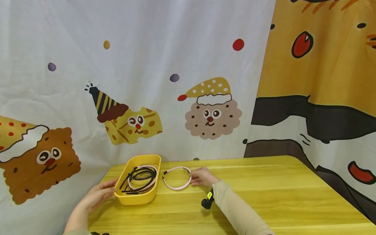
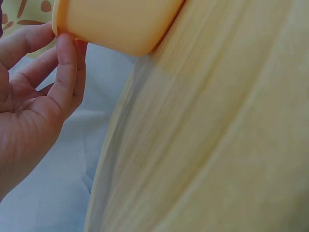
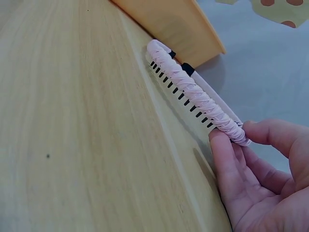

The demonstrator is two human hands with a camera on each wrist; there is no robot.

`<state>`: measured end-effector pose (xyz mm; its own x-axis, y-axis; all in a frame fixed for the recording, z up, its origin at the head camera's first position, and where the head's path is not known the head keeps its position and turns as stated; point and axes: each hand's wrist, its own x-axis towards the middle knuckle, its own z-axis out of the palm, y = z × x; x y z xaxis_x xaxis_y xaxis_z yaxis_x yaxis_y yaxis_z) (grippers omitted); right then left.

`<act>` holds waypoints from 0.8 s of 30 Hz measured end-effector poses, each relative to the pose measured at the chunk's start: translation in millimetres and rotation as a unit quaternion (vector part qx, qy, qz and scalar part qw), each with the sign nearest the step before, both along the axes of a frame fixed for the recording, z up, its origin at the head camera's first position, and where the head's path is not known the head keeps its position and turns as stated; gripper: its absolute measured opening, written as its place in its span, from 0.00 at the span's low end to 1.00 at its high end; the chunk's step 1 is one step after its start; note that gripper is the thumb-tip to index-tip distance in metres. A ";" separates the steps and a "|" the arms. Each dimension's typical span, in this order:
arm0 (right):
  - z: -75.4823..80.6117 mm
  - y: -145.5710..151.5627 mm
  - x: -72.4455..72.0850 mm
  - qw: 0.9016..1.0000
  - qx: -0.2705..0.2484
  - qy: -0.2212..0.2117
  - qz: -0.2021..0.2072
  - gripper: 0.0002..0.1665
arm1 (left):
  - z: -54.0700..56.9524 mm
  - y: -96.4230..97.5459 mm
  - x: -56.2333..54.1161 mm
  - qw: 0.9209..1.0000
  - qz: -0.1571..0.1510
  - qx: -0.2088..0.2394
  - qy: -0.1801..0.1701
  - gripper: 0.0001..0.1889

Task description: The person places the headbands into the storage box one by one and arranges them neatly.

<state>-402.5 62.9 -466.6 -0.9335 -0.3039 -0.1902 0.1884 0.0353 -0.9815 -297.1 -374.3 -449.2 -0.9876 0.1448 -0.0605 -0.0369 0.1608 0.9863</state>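
Pinched between the thumb and fingers of my right hand is a pink braided headband with dark teeth along its inside, plain in the right wrist view. Its open ends, tipped in black, point left toward the yellow bin. My left hand grips the bin's near-left rim, thumb and fingertips at the edge in the left wrist view. Inside the bin lie several black headbands and a pink one, overlapping one another, with a dark toothed band among them.
Bin and headband are over a yellow wood-grain table. Close behind its far edge hangs a white curtain with cartoon prints. A black strap device is worn at the right wrist.
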 end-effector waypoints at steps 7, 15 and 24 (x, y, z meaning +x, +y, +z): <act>-2.1 4.1 -1.5 1.000 -0.005 -0.005 -0.005 0.18 | 0.9 -0.4 0.3 1.000 -0.002 0.001 0.004 0.34; -1.6 9.7 -1.1 1.000 -0.009 0.003 -0.017 0.18 | 1.5 -0.1 0.6 1.000 -0.010 0.008 0.003 0.35; 9.9 20.3 -4.1 0.999 -0.031 0.009 -0.035 0.20 | 1.9 -0.3 0.6 1.000 -0.010 0.001 0.003 0.35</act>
<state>-406.7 83.2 -456.7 -0.9558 -0.2489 -0.1566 0.1713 -0.0383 -0.9845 -296.5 -374.6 -447.3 -0.9850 0.1639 -0.0541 -0.0279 0.1585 0.9870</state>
